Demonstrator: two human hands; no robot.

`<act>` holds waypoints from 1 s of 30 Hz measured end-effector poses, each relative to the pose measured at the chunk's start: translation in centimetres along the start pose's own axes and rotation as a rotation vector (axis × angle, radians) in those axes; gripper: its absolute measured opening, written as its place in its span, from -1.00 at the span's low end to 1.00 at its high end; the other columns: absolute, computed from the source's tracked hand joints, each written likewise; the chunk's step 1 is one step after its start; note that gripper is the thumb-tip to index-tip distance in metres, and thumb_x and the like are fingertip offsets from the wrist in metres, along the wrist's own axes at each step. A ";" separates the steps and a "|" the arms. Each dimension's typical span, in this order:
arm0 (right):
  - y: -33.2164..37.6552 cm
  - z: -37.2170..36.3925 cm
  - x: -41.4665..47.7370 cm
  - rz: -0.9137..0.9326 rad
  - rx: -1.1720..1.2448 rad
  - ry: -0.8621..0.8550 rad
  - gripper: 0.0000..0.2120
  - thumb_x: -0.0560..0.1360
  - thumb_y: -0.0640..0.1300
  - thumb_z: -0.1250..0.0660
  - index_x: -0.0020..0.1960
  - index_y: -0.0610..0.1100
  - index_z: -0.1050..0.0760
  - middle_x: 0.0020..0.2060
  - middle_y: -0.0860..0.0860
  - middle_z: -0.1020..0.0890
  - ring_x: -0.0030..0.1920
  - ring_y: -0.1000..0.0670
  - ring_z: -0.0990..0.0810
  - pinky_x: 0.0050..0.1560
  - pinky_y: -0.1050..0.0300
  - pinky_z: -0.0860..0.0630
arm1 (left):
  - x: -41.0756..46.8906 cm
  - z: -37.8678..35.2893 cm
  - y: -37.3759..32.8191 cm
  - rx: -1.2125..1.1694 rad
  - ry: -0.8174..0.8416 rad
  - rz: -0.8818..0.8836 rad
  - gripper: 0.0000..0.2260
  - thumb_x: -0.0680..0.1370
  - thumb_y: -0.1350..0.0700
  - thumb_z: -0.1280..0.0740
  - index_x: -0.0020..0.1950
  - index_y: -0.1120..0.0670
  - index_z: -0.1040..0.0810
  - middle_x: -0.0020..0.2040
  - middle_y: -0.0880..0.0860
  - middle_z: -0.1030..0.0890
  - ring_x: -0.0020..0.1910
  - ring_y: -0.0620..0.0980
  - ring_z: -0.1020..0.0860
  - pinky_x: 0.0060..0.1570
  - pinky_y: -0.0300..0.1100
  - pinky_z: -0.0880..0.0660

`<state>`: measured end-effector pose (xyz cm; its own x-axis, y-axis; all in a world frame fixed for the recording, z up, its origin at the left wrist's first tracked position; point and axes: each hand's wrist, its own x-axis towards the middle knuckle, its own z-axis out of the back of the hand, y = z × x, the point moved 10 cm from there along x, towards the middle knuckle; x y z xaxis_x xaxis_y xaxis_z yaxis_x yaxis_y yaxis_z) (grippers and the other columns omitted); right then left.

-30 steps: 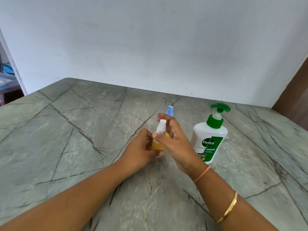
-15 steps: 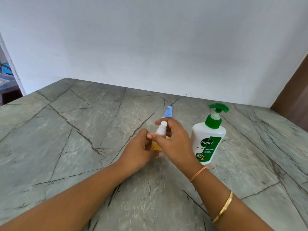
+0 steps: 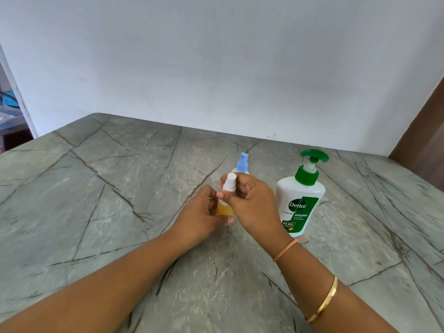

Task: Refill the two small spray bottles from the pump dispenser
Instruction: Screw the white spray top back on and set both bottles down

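Left hand [image 3: 199,212] grips small amber-filled spray bottle [image 3: 224,210], right hand [image 3: 252,205] pinches its white top [image 3: 230,182]; blue-topped spray bottle [image 3: 242,163] behind, green-pump white dispenser [image 3: 300,203] beside

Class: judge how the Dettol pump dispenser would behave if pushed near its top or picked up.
The Dettol pump dispenser has a wide body, so it would probably slide on the stone counter rather than tip. Its opaque white plastic hides the fill level; weight is uncertain. The raised green pump head would likely sink if pressed.
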<state>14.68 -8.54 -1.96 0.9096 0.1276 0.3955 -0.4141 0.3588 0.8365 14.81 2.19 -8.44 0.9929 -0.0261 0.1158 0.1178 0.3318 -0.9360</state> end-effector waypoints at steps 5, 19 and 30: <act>-0.1 -0.6 0.0 -0.032 0.139 0.100 -0.73 0.41 -0.31 -0.42 0.08 -0.12 -0.52 -0.07 -0.03 -0.65 -0.01 0.01 -0.61 0.09 0.04 -0.55 | -0.2 -0.2 -0.6 -0.005 0.055 -0.033 -0.49 0.22 -0.01 -0.46 0.11 0.04 -0.40 -0.04 0.14 -0.63 -0.03 0.16 -0.60 0.03 0.18 -0.52; -1.3 -1.6 -0.2 -0.045 0.095 0.202 -0.81 0.53 -0.15 -0.30 0.07 -0.24 -0.54 0.05 -0.19 -0.61 0.02 -0.08 -0.57 -0.17 0.38 -0.50 | -0.2 -0.6 -0.5 -0.054 0.126 -0.019 -0.57 0.36 0.25 -0.46 0.16 0.03 -0.43 -0.05 0.06 -0.66 -0.04 0.01 -0.63 0.11 0.08 -0.51; -0.7 -1.3 -0.7 -0.042 -0.130 -0.112 -0.79 0.53 -0.06 -0.28 -0.21 -0.15 -0.42 -0.39 0.01 -0.49 -0.34 0.06 -0.46 -0.30 0.17 -0.38 | -0.8 -0.1 -1.2 0.128 -0.094 -0.069 -0.82 0.47 0.18 -0.33 0.05 0.06 -0.44 -0.15 -0.02 -0.62 -0.17 -0.05 -0.58 -0.17 -0.25 -0.52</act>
<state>14.42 -7.71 -3.31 0.9135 0.0089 0.4067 -0.3609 0.4791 0.8001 13.83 1.76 -7.44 0.9760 0.0336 0.2151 0.1775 0.4495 -0.8755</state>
